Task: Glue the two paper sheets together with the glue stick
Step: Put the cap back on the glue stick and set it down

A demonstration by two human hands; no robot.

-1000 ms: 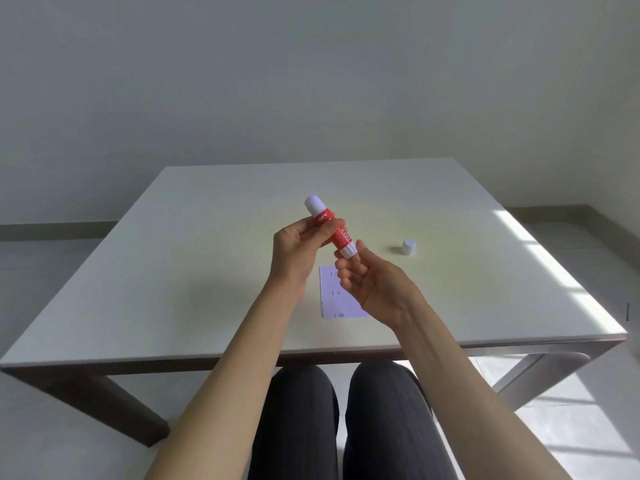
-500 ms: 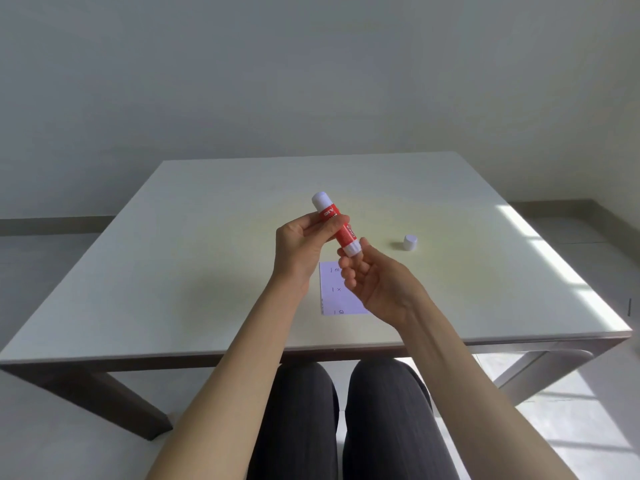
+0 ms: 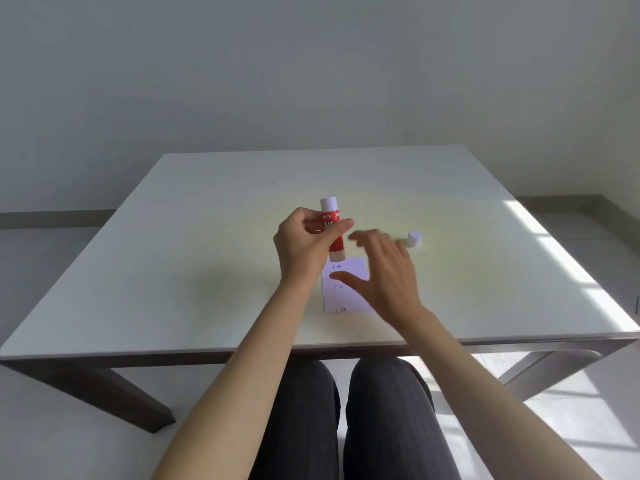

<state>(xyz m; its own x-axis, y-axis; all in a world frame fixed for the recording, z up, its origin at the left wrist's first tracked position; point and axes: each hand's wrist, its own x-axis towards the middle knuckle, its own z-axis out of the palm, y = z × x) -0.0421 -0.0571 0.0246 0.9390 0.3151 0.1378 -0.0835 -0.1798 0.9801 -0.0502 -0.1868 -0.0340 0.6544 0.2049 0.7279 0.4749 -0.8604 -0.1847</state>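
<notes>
My left hand [image 3: 306,245] grips a red glue stick [image 3: 333,230] almost upright above the table, its white end pointing up. My right hand [image 3: 384,271] is open, fingers spread and blurred, hovering over the small white paper sheet [image 3: 337,294] that lies flat on the table near the front edge. The hand covers the paper's right part. A white cap [image 3: 414,239] stands on the table just beyond the fingertips of my right hand. I can make out only one sheet.
The white table [image 3: 207,237] has dark legs, and its front edge runs above my knees. A sunlit patch falls on the table's right side. A plain wall stands behind the table.
My right hand has let go of the glue stick's lower end and moved right, fingers spread. My left hand has tilted the stick from slanted to nearly upright.
</notes>
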